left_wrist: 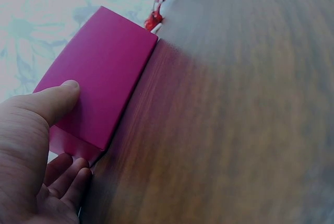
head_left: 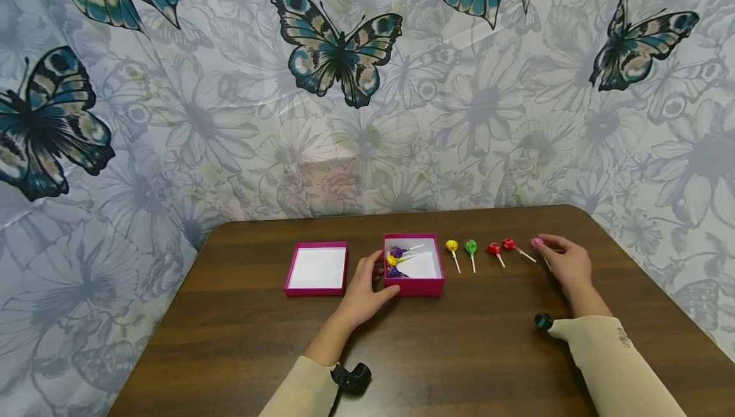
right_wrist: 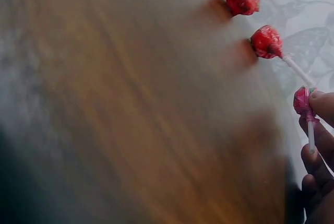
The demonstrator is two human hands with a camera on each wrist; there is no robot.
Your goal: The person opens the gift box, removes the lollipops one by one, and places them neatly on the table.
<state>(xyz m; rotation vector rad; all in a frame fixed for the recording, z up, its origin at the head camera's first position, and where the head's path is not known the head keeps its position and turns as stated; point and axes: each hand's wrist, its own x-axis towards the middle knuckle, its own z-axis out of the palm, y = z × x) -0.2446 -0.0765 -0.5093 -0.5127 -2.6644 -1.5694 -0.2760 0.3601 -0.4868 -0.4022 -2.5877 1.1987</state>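
Observation:
An open pink box (head_left: 422, 287) with a white inside stands on the table, holding two purple lollipops (head_left: 395, 272) and a yellow lollipop (head_left: 392, 260) at its left side. My left hand (head_left: 363, 292) holds the box at its near left corner; in the left wrist view the thumb (left_wrist: 65, 96) lies on the front wall and the fingers (left_wrist: 78, 185) touch the left side. At the right end of the row, my right hand (head_left: 567, 265) pinches a pink lollipop (right_wrist: 302, 102) between thumb and fingers, near a red lollipop (head_left: 510, 244).
Right of the box lie a yellow lollipop (head_left: 452, 246), a green lollipop (head_left: 471, 247) and another red lollipop (head_left: 494, 248). The pink-rimmed lid (head_left: 316, 292) lies white side up, left of the box. A butterfly-patterned cloth (head_left: 402, 168) hangs behind the wooden table (head_left: 448, 353).

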